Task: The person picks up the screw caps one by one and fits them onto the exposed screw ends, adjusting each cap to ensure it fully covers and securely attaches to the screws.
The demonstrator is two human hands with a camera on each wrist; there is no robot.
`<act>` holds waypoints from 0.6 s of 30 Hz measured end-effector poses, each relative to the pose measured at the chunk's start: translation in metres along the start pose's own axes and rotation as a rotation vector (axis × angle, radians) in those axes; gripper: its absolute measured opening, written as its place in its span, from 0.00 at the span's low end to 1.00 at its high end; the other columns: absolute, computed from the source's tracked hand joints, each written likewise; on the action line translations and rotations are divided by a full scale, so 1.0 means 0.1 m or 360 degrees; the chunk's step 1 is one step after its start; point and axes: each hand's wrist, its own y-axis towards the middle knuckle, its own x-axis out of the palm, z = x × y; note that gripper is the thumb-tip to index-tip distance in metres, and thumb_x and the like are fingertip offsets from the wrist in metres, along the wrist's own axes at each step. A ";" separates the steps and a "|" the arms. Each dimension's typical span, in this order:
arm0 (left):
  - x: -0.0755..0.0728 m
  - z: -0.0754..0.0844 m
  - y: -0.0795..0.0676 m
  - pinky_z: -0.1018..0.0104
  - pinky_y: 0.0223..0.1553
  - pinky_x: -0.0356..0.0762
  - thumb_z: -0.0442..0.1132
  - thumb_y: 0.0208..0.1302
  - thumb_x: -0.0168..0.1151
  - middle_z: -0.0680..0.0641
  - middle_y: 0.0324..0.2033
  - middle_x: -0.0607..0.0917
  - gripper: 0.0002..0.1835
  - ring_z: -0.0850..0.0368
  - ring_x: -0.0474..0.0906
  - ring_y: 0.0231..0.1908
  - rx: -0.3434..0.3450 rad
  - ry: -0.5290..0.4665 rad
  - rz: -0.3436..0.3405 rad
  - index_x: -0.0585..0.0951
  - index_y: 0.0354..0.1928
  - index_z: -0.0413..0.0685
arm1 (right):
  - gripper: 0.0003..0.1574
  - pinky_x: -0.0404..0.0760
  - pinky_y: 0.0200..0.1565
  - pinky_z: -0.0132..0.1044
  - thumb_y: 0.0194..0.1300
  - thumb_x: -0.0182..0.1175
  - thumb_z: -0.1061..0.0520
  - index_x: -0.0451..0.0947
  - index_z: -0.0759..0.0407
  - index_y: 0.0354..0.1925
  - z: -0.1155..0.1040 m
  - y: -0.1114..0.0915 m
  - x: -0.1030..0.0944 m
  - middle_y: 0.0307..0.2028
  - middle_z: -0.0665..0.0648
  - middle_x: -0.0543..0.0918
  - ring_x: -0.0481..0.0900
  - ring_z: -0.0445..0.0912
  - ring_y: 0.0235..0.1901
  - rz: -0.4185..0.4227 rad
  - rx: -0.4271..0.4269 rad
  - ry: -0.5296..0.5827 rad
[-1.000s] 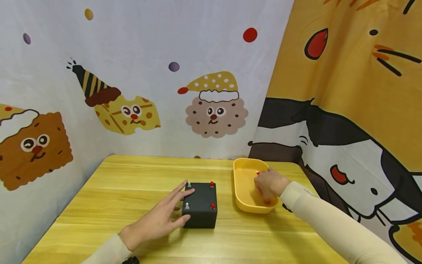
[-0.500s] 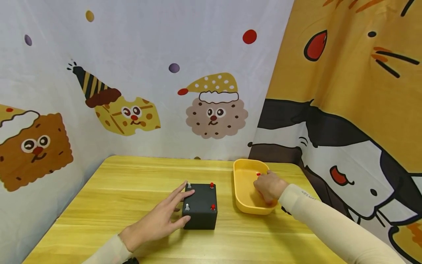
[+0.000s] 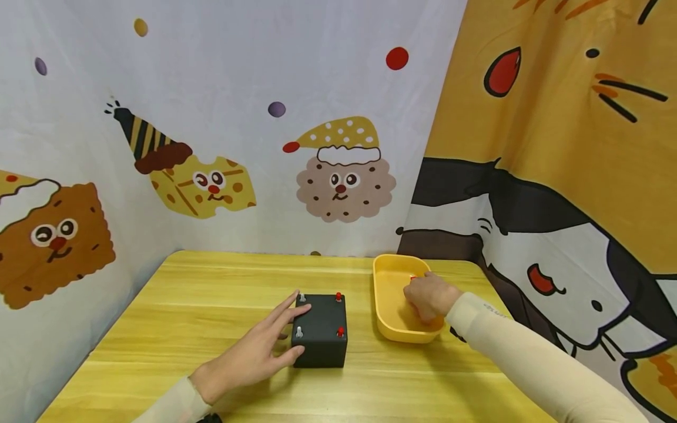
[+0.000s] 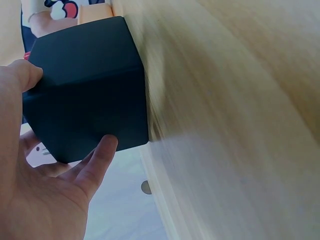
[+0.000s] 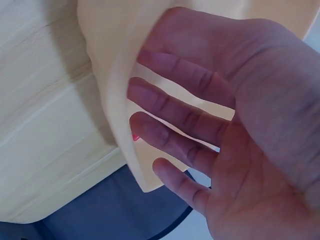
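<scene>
A black box (image 3: 319, 332) stands on the table, with metal toggle levers on its left corners and red-tipped ones (image 3: 341, 332) on its right corners. My left hand (image 3: 254, 351) holds its left side, the thumb near the front corner and the other fingers over the top and around the far side. Inside a yellow tray (image 3: 382, 305), my right hand (image 3: 431, 296) reaches down with its fingertips bent toward the tray floor. The right wrist view shows these fingers (image 5: 172, 137) loosely extended and nothing between them. A small red piece (image 3: 413, 277) lies partly hidden beyond the right hand.
Both the box and the tray sit on a yellow wood-grain table (image 3: 211, 294). A gap of bare tabletop separates them. Behind the table hangs a pale printed cloth (image 3: 238, 76), and another printed cloth (image 3: 560, 147) hangs along the right side.
The right hand stays in the tray and has shifted only slightly, with its fingers drawn a little closer together. The left hand and box hold their places.
</scene>
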 end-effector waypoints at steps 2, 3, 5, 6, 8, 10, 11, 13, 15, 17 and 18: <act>0.00 0.00 0.00 0.55 0.60 0.98 0.63 0.90 0.62 0.46 0.97 0.45 0.42 0.41 0.88 0.73 -0.0003 0.0009 0.0006 0.57 0.95 0.74 | 0.21 0.84 0.70 0.62 0.61 0.81 0.62 0.79 0.44 0.27 0.01 0.01 -0.01 0.29 0.46 0.81 0.78 0.45 0.34 0.0023 -0.0005 0.0049; 0.00 -0.01 0.00 0.54 0.60 0.98 0.63 0.90 0.62 0.46 0.97 0.45 0.42 0.41 0.88 0.74 -0.0003 0.0009 0.0006 0.57 0.95 0.74 | 0.20 0.85 0.67 0.61 0.62 0.81 0.61 0.80 0.43 0.27 0.02 0.01 -0.01 0.29 0.46 0.82 0.78 0.44 0.35 0.0031 -0.0011 0.0070; 0.00 -0.01 0.00 0.54 0.60 0.98 0.63 0.89 0.62 0.45 0.97 0.45 0.42 0.42 0.88 0.73 -0.0004 0.0011 0.0005 0.57 0.95 0.74 | 0.20 0.86 0.61 0.56 0.63 0.82 0.61 0.81 0.43 0.27 0.03 0.02 0.00 0.30 0.46 0.82 0.78 0.44 0.34 0.0044 -0.0012 0.0122; 0.00 -0.01 0.00 0.54 0.60 0.98 0.64 0.89 0.62 0.45 0.97 0.45 0.42 0.42 0.88 0.73 -0.0005 0.0009 0.0004 0.57 0.95 0.74 | 0.20 0.87 0.56 0.53 0.64 0.82 0.60 0.81 0.43 0.28 0.04 0.03 0.00 0.30 0.46 0.81 0.78 0.44 0.33 0.0051 -0.0012 0.0150; 0.00 -0.01 0.00 0.53 0.60 0.98 0.64 0.89 0.62 0.45 0.97 0.45 0.42 0.41 0.89 0.72 -0.0006 0.0007 0.0002 0.57 0.95 0.74 | 0.19 0.86 0.46 0.45 0.66 0.81 0.60 0.80 0.44 0.29 0.04 0.04 0.01 0.30 0.46 0.80 0.77 0.44 0.31 0.0056 -0.0016 0.0200; 0.00 -0.01 0.00 0.53 0.60 0.98 0.64 0.89 0.62 0.45 0.97 0.45 0.42 0.41 0.89 0.72 -0.0004 0.0005 0.0003 0.57 0.95 0.73 | 0.19 0.81 0.37 0.39 0.69 0.79 0.59 0.79 0.45 0.29 0.05 0.06 0.02 0.30 0.47 0.79 0.76 0.44 0.29 0.0060 -0.0020 0.0248; 0.00 -0.01 0.00 0.53 0.60 0.98 0.63 0.89 0.63 0.45 0.97 0.45 0.42 0.41 0.89 0.72 -0.0003 0.0003 0.0005 0.57 0.95 0.73 | 0.18 0.80 0.35 0.37 0.70 0.79 0.60 0.80 0.45 0.30 0.05 0.08 0.03 0.30 0.47 0.79 0.76 0.44 0.29 0.0064 -0.0027 0.0270; 0.00 -0.01 0.00 0.53 0.60 0.98 0.63 0.89 0.63 0.45 0.97 0.45 0.42 0.41 0.90 0.71 -0.0004 0.0002 0.0009 0.57 0.95 0.73 | 0.17 0.77 0.32 0.34 0.71 0.77 0.61 0.81 0.47 0.31 0.06 0.10 0.04 0.29 0.47 0.79 0.76 0.43 0.28 0.0085 -0.0055 0.0307; 0.00 0.00 0.00 0.53 0.60 0.98 0.62 0.89 0.64 0.46 0.97 0.46 0.42 0.42 0.90 0.71 -0.0005 0.0003 0.0017 0.58 0.95 0.73 | 0.16 0.77 0.32 0.33 0.72 0.76 0.62 0.82 0.49 0.31 0.06 0.12 0.06 0.29 0.47 0.79 0.76 0.43 0.28 0.0114 -0.0083 0.0329; 0.00 0.00 0.00 0.53 0.60 0.98 0.62 0.89 0.64 0.46 0.97 0.46 0.42 0.42 0.91 0.70 -0.0005 0.0005 0.0021 0.58 0.95 0.73 | 0.15 0.78 0.32 0.33 0.72 0.76 0.64 0.83 0.51 0.31 0.07 0.14 0.07 0.29 0.47 0.79 0.75 0.43 0.28 0.0142 -0.0111 0.0352; 0.00 0.00 -0.01 0.53 0.60 0.98 0.62 0.89 0.64 0.46 0.97 0.46 0.42 0.42 0.91 0.70 -0.0005 0.0005 0.0022 0.58 0.95 0.73 | 0.14 0.79 0.32 0.33 0.71 0.76 0.65 0.84 0.51 0.31 0.07 0.14 0.08 0.28 0.47 0.80 0.76 0.42 0.28 0.0160 -0.0127 0.0361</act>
